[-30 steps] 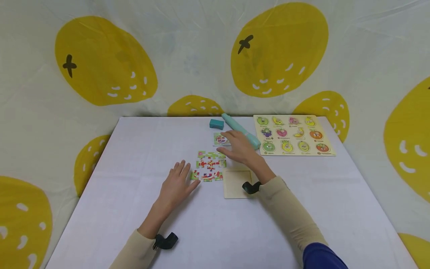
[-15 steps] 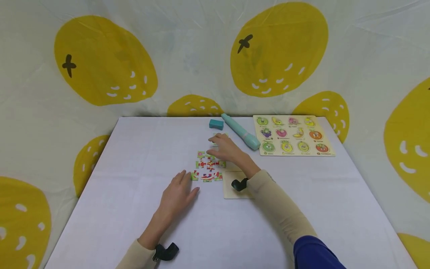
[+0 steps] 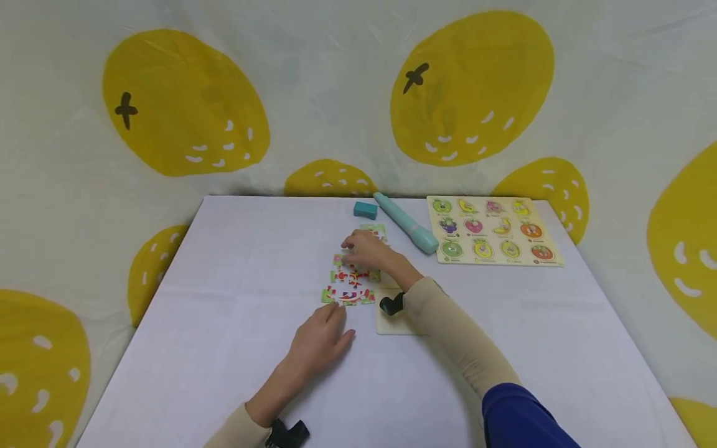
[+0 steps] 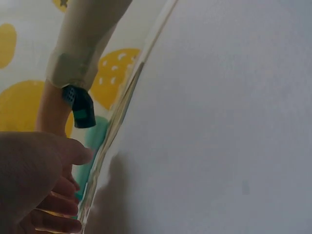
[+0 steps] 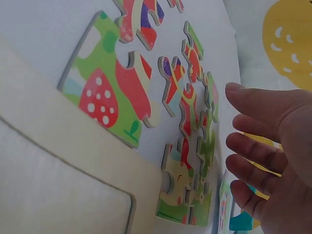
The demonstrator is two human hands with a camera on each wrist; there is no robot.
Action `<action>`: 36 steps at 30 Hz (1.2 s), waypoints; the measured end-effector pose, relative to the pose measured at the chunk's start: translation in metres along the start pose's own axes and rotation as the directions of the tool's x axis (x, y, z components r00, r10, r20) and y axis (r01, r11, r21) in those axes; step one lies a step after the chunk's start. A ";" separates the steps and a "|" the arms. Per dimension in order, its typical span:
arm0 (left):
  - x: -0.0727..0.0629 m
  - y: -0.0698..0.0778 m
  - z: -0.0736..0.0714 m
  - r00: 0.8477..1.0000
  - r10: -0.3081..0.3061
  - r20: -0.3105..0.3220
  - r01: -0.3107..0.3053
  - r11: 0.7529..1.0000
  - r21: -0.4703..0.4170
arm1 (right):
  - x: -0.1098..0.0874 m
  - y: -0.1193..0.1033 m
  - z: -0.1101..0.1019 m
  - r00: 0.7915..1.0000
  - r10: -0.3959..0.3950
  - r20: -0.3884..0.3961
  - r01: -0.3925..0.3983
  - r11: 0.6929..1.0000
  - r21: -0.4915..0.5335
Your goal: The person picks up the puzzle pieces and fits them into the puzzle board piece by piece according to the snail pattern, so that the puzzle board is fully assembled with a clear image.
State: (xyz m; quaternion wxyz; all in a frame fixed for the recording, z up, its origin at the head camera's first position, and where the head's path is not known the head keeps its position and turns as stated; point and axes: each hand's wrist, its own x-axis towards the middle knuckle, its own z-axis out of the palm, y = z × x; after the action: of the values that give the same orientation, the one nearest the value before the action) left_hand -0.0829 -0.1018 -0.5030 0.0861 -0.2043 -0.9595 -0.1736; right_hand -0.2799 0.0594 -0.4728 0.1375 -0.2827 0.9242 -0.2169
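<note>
Left hand (image 3: 321,338) lies loose near the white-covered table (image 3: 235,354), fingers extended, tips at the near edge of some flat, brightly printed jigsaw pieces (image 3: 355,280); nothing seen in its grasp. Right hand (image 3: 368,250) hangs over the far row, fingers softly bent, thumb apart, holding nothing in its own wrist view. Whether a fingertip touches a piece there, I cannot say for certain; the hand covers that spot from above. Pieces lie in rough rows with gaps between, picture side up, including a green one with a white-spotted red mushroom (image 5: 100,100). Just to their right sits a square, pale wooden tray (image 3: 392,325), partly under the right forearm, the visible part of its recess bare. Beyond the right hand, a small green-edged printed picture (image 3: 381,230), partly hidden, and a teal block (image 3: 366,210). My reading: laying out and sorting is in hand, fitting not yet begun. Next move would seem to want a corner piece pinched by its edges, turned true and seated in the tray; sliding could jumble the rows.
</note>
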 end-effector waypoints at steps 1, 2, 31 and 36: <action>0.000 0.003 0.002 1.000 0.018 0.013 -0.018 1.000 -0.001 | 0.000 0.001 0.001 1.000 0.003 0.009 -0.003 1.000 0.009; 0.001 0.005 0.004 0.999 0.037 0.022 -0.037 0.999 -0.002 | 0.001 0.002 0.002 1.000 0.006 0.016 -0.006 1.000 0.011; 0.014 0.033 0.027 0.962 0.272 0.015 -0.272 0.958 0.087 | 0.012 0.008 0.004 0.997 0.036 0.067 -0.049 0.979 0.199; 0.016 0.034 0.030 0.961 0.275 0.005 -0.275 0.959 0.068 | 0.011 0.011 0.002 0.996 0.075 0.052 -0.086 0.957 0.275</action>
State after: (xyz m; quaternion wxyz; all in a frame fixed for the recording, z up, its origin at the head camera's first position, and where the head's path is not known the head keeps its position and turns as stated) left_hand -0.0858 -0.0558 -0.5169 0.1186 -0.3320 -0.9270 -0.1277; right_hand -0.2931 0.0606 -0.4816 0.2032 -0.2271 0.8925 -0.3326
